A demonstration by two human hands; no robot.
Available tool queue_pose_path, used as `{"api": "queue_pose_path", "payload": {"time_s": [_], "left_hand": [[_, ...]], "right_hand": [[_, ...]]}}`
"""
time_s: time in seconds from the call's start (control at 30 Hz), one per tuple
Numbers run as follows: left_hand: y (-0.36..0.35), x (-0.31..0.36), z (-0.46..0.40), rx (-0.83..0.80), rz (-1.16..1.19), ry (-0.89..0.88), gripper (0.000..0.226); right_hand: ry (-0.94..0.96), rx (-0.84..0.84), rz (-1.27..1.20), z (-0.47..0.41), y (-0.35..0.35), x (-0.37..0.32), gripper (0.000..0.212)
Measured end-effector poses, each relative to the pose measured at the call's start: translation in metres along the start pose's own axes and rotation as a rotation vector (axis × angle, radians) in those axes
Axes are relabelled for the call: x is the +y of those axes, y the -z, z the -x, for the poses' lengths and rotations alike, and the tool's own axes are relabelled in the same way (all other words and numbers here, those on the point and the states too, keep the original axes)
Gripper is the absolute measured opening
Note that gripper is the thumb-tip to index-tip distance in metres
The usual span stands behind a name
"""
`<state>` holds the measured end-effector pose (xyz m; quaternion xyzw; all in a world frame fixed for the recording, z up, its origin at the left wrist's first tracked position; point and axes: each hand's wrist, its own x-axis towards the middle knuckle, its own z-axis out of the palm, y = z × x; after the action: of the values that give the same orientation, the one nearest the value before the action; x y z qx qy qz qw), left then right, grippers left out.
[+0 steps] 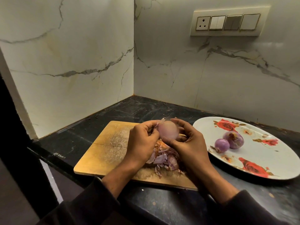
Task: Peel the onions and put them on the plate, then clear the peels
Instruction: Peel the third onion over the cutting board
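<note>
Pale pink and blurred, the onion (168,130) is held in the air above the far part of the wooden cutting board (105,148), between both hands. The right hand (186,143) cups it from the right and below, fingers curled round it; the left hand (142,142) pinches a thin flap of skin (156,125) at the onion's upper left, so each grip is clamped on something. The onion's underside is hidden by the right fingers. Beneath the hands a heap of purple and orange peels (164,159) lies on the board, partly covered by the wrists. To the right on the dark table (68,140), a rose-patterned plate (259,159) carries two peeled purple onions (228,142) touching each other; its right rim is cut off by the frame edge. Dark sleeves (90,203) cover the forearms.
</note>
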<state>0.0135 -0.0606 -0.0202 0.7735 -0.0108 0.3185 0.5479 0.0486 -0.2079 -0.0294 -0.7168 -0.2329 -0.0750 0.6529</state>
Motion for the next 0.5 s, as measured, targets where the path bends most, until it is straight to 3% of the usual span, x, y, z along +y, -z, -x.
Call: {"api": "queue_pose_path", "payload": {"time_s": [0.17, 0.33, 0.5], "left_hand": [[0.0016, -0.0016, -0.002, 0.001, 0.047, 0.023, 0.024], [-0.0039, 0.0028, -0.0015, -0.14, 0.316, 0.179, 0.027], [-0.0015, 0.0032, -0.0025, -0.192, 0.469, 0.248, 0.036]], "right_hand": [[-0.013, 0.014, -0.023, 0.0004, -0.0004, -0.0028, 0.058], [-0.125, 0.014, -0.246, 0.0015, 0.0039, -0.005, 0.054], [-0.151, -0.004, -0.291, 0.0032, -0.0005, -0.0082, 0.056]]}}
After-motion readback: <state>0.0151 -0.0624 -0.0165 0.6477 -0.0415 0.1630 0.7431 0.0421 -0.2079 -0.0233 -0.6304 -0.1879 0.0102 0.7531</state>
